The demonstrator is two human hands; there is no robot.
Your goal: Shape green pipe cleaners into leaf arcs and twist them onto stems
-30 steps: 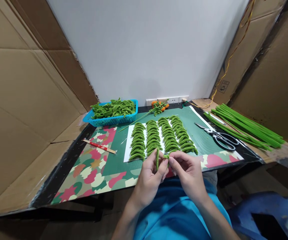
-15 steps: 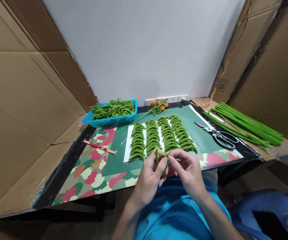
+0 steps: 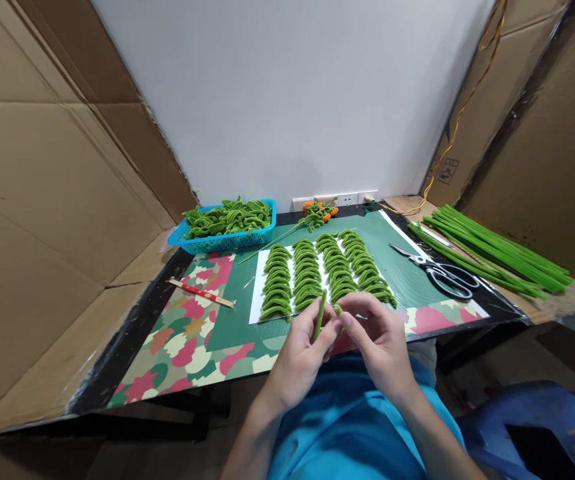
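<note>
Both hands meet just over the table's near edge, working on a short green pipe cleaner [image 3: 320,315]. One end of it stands up between the fingers of my left hand [image 3: 303,353], which is closed round it. My right hand [image 3: 378,347] pinches another bit of the green fuzzy stem at thumb and forefinger; the fingers hide how the parts join. Right behind the hands lies a white sheet [image 3: 258,293] bearing columns of curved green pipe-cleaner pieces [image 3: 308,273].
A blue basket [image 3: 227,241] heaped with green pieces stands at back left. An orange-and-green pipe-cleaner plant [image 3: 320,213] lies near the wall sockets. Wrapped chopsticks [image 3: 201,293] lie left, scissors [image 3: 440,272] right, beside long green pipe cleaners [image 3: 497,250]. Cardboard walls [image 3: 42,213] flank the table.
Between my fingers the pipe cleaner has turned: its crossed, bent part no longer shows, and one end now stands straighter at my left hand. The view has shifted slightly.
</note>
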